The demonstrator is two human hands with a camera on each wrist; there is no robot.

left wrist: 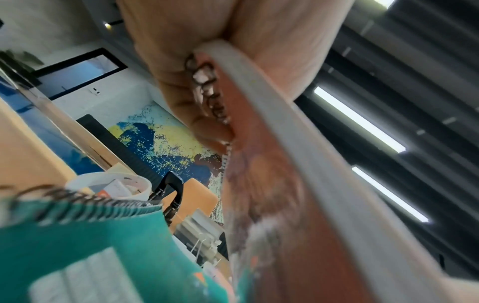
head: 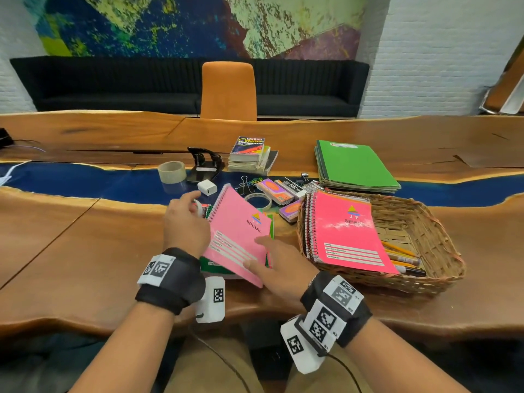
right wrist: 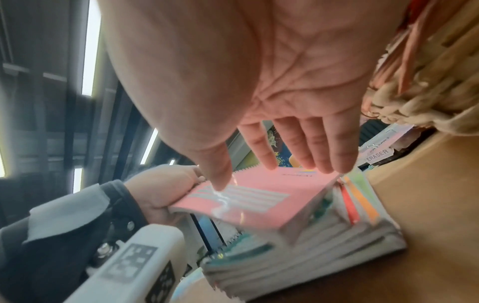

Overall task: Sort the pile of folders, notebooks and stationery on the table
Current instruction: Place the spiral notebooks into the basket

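A pale pink spiral notebook (head: 238, 231) is tilted up off a pile of notebooks (right wrist: 311, 246) in front of me. My left hand (head: 195, 214) grips its spiral edge, fingers curled under the binding (left wrist: 207, 98). A green spiral notebook (left wrist: 90, 246) lies just below. My right hand (head: 263, 251) is flat, its straight fingertips (right wrist: 321, 164) touching the pink cover (right wrist: 246, 196) near its lower right corner. To the right, a wicker basket (head: 419, 222) holds a bright pink spiral notebook (head: 346, 231) and pencils (head: 402, 253).
A stack of green folders (head: 354, 165) lies behind the basket, with a stack of books (head: 249, 154) left of it. Tape rolls (head: 171, 171), a hole punch (head: 204, 163), a white charger (head: 207, 187), binder clips (head: 246, 185) and eraser boxes (head: 275, 190) are scattered behind the pile. An orange chair (head: 228, 89) stands across the wooden table (head: 85, 251).
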